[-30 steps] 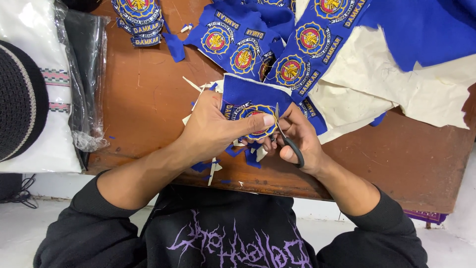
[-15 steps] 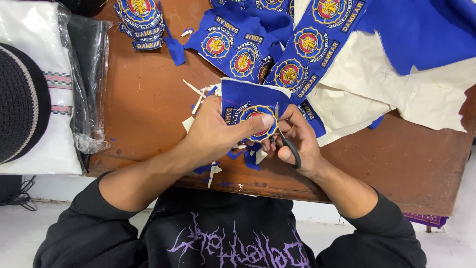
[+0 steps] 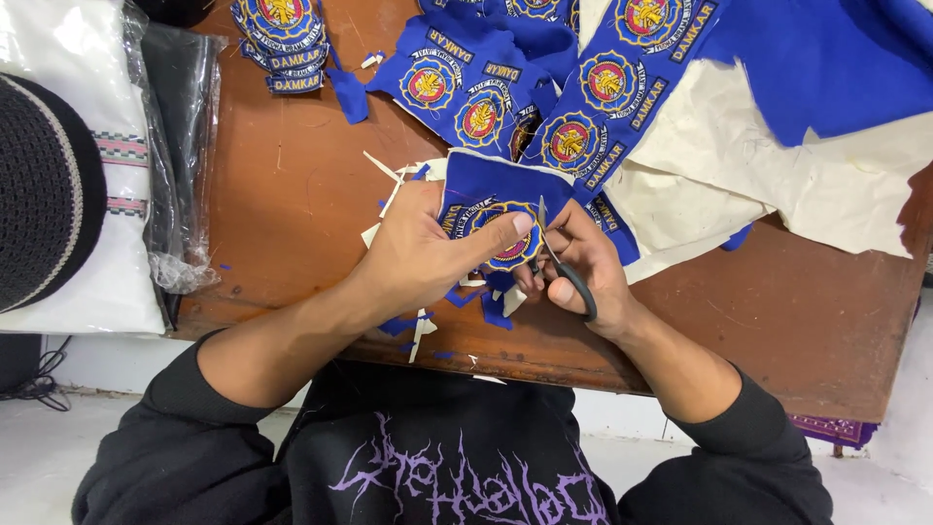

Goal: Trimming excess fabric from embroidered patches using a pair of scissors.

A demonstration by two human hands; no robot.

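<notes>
Near the front edge of the brown wooden table (image 3: pixel 292 204), bare room only leftward. Left hand (image 3: pixel 428 255) clamped on blue round embroidered patch (image 3: pixel 498 233), thumb pressed across it. Right hand (image 3: pixel 580 264) closed around black-handled scissors (image 3: pixel 567 264), blades at the patch's rim.

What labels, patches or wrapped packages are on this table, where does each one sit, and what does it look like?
Embroidered patch: pinched by the left hand, round red and yellow crest on blue cloth; right hand holds scissors at its edge.
Stack of cut patches: top left, blue with crests.
Uncut patch sheet: top centre, blue on cream backing.
Plastic-wrapped package: left edge, dark, clear film.
</notes>
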